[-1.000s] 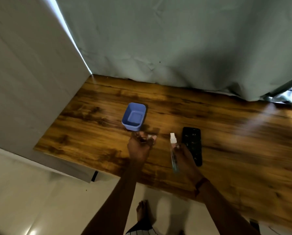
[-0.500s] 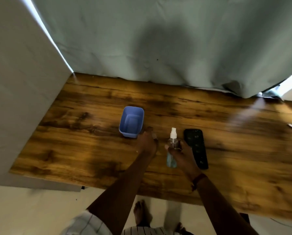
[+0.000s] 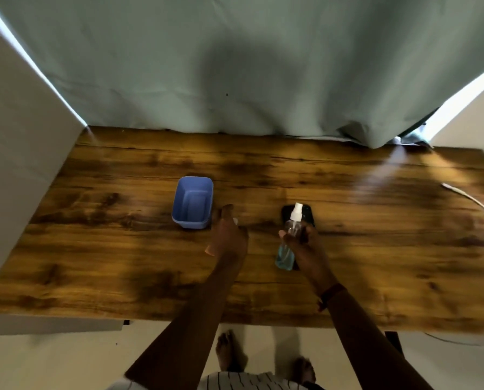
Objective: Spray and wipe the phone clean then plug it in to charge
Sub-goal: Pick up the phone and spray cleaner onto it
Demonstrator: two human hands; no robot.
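Note:
A clear spray bottle (image 3: 290,235) with blue liquid and a white nozzle is gripped in my right hand (image 3: 305,249), tilted, its nozzle toward the far side. The bottle hovers over a black phone (image 3: 308,213) lying flat on the wooden table (image 3: 122,249); hand and bottle hide most of the phone. My left hand (image 3: 226,237) is low over the table just right of a blue tub (image 3: 193,204), and its fingers pinch a small pale cap (image 3: 235,220). A white charging cable (image 3: 477,202) lies at the table's right edge.
A grey-green curtain (image 3: 235,80) hangs along the table's far edge. A pale wall (image 3: 16,164) closes the left side. My bare feet (image 3: 229,350) stand on the light floor below the near edge.
My right hand has carried the bottle rightward, over the phone. My left hand has turned over and dropped toward the table beside the blue tub.

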